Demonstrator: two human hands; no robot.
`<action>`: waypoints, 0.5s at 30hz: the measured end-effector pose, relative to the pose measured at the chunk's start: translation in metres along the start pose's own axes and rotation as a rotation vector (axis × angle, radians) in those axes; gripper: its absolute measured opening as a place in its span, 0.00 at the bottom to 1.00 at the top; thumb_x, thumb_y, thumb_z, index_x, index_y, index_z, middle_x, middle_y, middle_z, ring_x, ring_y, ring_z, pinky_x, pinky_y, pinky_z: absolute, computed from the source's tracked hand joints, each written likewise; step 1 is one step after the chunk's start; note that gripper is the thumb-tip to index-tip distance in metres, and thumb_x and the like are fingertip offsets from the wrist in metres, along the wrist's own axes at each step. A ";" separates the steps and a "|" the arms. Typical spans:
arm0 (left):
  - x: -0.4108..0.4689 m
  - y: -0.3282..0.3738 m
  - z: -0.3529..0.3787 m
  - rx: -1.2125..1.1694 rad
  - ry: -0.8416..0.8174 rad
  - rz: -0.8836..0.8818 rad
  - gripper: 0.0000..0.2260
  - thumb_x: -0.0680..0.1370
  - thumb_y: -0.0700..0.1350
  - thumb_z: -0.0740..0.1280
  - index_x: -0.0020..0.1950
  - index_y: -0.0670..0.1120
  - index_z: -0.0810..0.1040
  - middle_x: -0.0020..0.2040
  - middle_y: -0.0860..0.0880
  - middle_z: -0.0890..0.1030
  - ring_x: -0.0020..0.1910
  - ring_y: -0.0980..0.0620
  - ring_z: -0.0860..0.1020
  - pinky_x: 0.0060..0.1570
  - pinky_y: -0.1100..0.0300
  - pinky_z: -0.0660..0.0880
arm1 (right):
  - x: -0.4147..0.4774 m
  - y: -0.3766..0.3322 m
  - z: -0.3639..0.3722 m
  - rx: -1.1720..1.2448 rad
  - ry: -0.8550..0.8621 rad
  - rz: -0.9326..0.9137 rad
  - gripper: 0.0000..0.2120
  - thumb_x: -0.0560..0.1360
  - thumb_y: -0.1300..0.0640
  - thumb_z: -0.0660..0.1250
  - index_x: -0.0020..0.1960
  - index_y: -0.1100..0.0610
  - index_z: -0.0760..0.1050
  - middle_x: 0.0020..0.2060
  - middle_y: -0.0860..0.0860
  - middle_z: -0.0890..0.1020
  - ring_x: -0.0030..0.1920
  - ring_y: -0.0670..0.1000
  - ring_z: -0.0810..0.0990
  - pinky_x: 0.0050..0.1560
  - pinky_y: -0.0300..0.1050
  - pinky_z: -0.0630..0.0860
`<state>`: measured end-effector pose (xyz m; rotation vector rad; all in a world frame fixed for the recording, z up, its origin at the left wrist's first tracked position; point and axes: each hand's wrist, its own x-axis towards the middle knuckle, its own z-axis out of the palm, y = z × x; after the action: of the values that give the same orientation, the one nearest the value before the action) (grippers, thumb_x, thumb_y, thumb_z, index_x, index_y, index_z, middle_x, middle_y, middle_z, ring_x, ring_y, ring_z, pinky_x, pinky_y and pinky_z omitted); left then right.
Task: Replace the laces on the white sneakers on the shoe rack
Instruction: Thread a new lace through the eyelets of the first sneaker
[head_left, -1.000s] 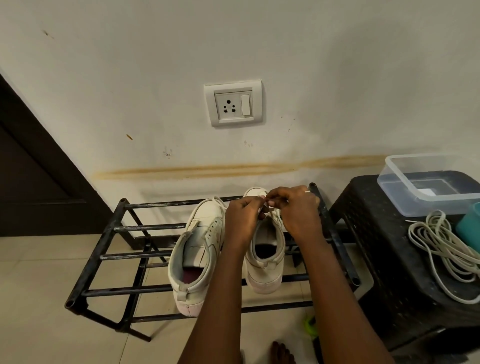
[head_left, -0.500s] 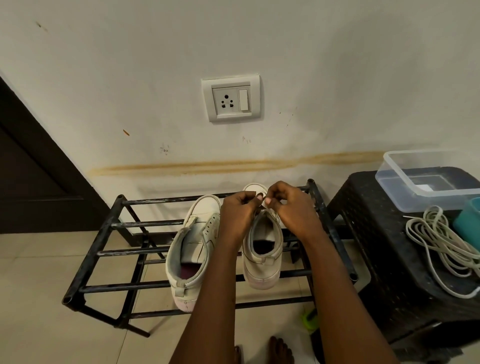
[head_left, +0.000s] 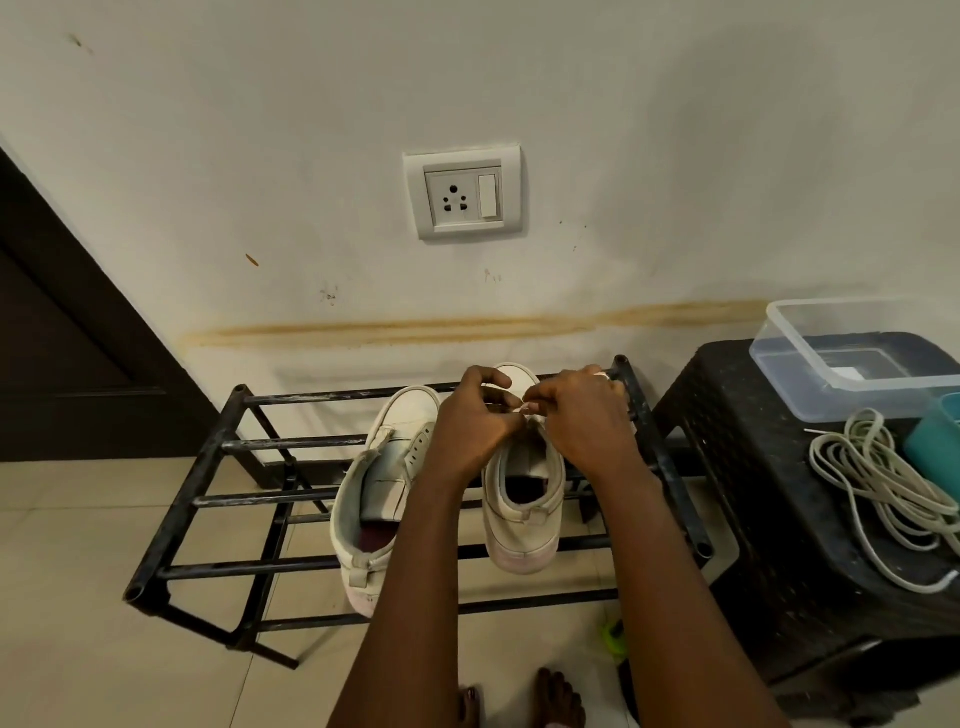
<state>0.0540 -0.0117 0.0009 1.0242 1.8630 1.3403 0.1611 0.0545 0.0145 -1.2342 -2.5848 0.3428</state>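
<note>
The black metal shoe rack (head_left: 291, 443) is set against the wall, with a black stool (head_left: 753, 493) just beside its right end. Both white sneakers are carried on the rack's top bars, toes toward the wall. The left sneaker (head_left: 384, 483) is seen with bare eyelets, and the right sneaker (head_left: 524, 540) is located just beside it, under the hands. A loose coil of pale laces (head_left: 878, 478) is laid on the stool, well apart from the shoes. The left hand (head_left: 475, 426) and the right hand (head_left: 587, 421) are held together over the forward eyelets of the right sneaker. The fingers of both are curled, and a short length of white lace (head_left: 522, 410) is pinched between them. Whether the lace is being drawn out or fed in cannot be told. The step in hand is judged to be lace work at the eyelets nearest the toe. For a clean result, the lace should be gripped close to its tip, kept flat and untwisted, and pulled in line with the eyelet rather than across it. The shoe should be steadied against the bars so that it is not tipped between them
</note>
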 end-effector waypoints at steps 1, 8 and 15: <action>-0.001 0.000 0.001 0.031 0.022 0.037 0.15 0.69 0.37 0.73 0.47 0.50 0.71 0.40 0.53 0.79 0.40 0.58 0.78 0.43 0.68 0.74 | 0.000 -0.002 -0.002 -0.025 -0.050 0.009 0.14 0.78 0.59 0.60 0.60 0.50 0.79 0.54 0.52 0.81 0.60 0.56 0.71 0.57 0.49 0.65; -0.001 -0.003 0.003 0.160 0.082 0.204 0.08 0.70 0.36 0.72 0.46 0.45 0.77 0.39 0.56 0.78 0.39 0.63 0.76 0.39 0.77 0.70 | 0.001 0.001 0.003 0.781 -0.170 0.256 0.12 0.79 0.64 0.56 0.47 0.63 0.78 0.44 0.59 0.79 0.46 0.54 0.76 0.48 0.47 0.71; -0.001 -0.002 -0.001 0.259 0.003 0.299 0.15 0.67 0.38 0.76 0.52 0.45 0.81 0.42 0.53 0.77 0.38 0.62 0.74 0.40 0.76 0.67 | 0.001 0.002 0.008 1.057 -0.187 0.354 0.11 0.80 0.64 0.57 0.44 0.65 0.76 0.34 0.55 0.75 0.36 0.47 0.72 0.38 0.38 0.69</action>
<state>0.0529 -0.0135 -0.0007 1.4830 1.9800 1.2820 0.1594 0.0563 0.0063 -1.1962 -1.7448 1.6670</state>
